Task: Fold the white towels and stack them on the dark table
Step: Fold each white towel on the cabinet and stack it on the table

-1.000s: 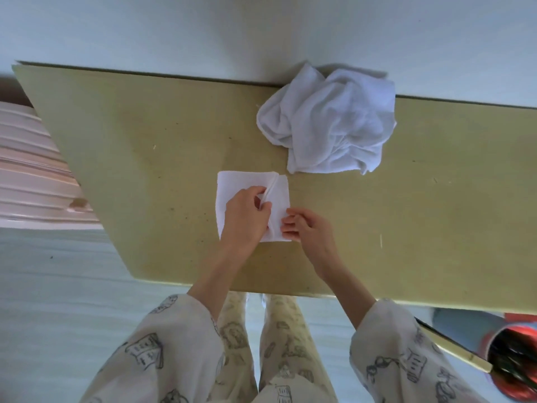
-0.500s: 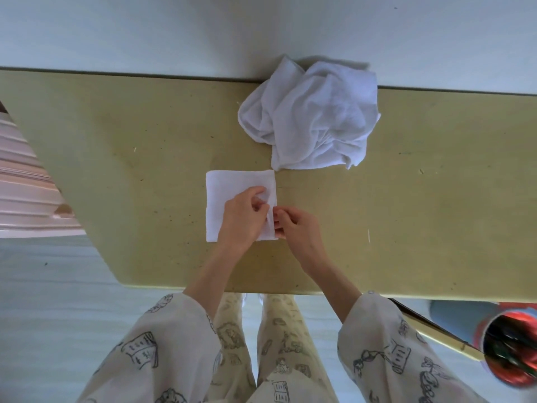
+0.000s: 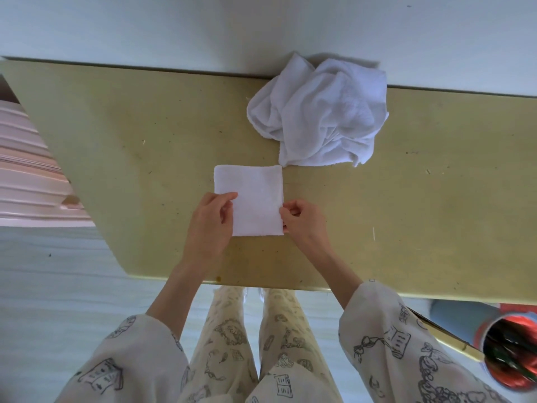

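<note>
Folded towel (image 3: 252,199) flat on table (image 3: 130,146), a bit left of centre: neat white rectangle, fine terry nap, crisp straight edges, layers showing along rt side. Left hand (image 3: 207,222) at its 8 o'clock corner, thumb on top of cloth, other fingers curled at the edge, pinching that corner. Right hand (image 3: 302,221) at 4 o'clock edge, fingertips closed in a pinch on the layered rt edge. Both forearms bare, sleeves (image 3: 392,338) cream w/ ink-line book & flower prints; trousers same print, seen below near table edge.

Crumpled towel pile (image 3: 319,114) at 1 o'clock of folded one, nearest fold just beside folded towel's far rt corner; soft, bunched, deep creases, loopy terry, far side against wall (image 3: 203,27). Can't tell how many towels in the heap.

Table top: dull olive-yellow, matte, speckled w/ small dark marks & scratches, thin shiny edge on near side. Pale plain wall behind. Pink ribbed object (image 3: 26,175) at 9 o'clock, off table. Red round container (image 3: 511,350) w/ dark contents at 4 o'clock, blurred, below table level. Light floor (image 3: 58,286) underneath.
</note>
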`<state>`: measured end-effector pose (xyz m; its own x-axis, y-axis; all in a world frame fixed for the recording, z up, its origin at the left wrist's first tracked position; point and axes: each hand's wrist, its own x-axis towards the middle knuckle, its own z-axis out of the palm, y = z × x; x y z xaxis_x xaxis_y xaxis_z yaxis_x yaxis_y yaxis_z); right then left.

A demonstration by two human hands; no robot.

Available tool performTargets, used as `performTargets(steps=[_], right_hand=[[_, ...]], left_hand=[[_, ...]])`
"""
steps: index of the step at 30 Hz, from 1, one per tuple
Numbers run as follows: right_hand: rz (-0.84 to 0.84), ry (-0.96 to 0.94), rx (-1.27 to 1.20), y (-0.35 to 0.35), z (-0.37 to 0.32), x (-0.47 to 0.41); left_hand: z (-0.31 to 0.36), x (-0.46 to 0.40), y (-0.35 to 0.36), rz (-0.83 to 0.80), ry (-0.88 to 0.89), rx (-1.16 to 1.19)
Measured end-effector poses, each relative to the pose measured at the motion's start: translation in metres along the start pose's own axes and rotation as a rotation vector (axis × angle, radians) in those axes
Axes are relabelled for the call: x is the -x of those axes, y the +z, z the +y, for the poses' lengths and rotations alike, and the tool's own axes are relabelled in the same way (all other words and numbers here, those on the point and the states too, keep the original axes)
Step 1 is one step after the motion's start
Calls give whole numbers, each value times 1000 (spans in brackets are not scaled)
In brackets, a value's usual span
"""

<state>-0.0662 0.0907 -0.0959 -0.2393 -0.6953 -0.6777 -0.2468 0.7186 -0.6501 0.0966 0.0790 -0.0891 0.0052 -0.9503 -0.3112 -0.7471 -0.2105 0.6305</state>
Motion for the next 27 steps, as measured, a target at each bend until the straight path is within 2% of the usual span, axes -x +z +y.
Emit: performTargets(steps=[7,12,16,20,25,27], right_hand=[[27,-14,28,1,-1,0],[78,-42,75,6,-2,-1],[90,-52,100,6,0,-1],[97,-84,130,6,2,-1],[187,-200,244,8,6,4],[302,-413,378,12,8,8]], left_hand=[[-6,4,3,-81,32,-9],[-8,5,4,-171,63,-136],[-8,9,4,-209,152,-246],[-13,13,11,-135,326,-337],[-23,16,20,-92,462,-318],[-25,16,20,-75,514,-291]])
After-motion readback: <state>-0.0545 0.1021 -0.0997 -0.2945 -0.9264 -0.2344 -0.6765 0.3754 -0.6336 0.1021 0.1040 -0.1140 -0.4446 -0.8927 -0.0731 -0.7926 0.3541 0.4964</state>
